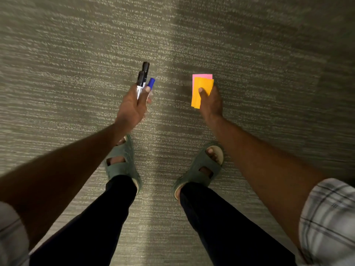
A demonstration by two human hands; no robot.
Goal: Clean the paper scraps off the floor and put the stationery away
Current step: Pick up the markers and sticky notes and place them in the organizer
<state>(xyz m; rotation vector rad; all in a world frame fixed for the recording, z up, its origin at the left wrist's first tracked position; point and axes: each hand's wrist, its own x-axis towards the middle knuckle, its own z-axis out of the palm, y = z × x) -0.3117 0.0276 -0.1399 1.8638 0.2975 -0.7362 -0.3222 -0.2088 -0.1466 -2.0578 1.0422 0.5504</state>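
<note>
- Black trousers (92,227) and grey-green sandals (123,162) are nearest. The person stands feet apart on grey carpet (269,54). A plaid sleeve (326,217) shows at the near right edge.
- Left hand (132,106), just beyond the left foot: fingers and thumb are clenched round a bundle of markers (143,75), two of them black-capped. A blue-capped pen (151,83) sits on the bundle's right side. All caps point far.
- Right hand (211,104), beyond the right foot and well apart from the left: the thumb pinches an orange paper (196,98) onto a pink paper (202,76) beneath. The fingers under the sheets are hidden.
- Far carpet: blurred, so small scraps, if any, cannot be made out.
- Risks, as judged:
  - The blue-capped pen lies at the bundle's edge under the thumb tip and could slide out if the grip eases.
  - The sheets hang on one thumb, so an arm swing could fan them and drop one.
  - Both hands are full, so opening any container would force a regrip.
</note>
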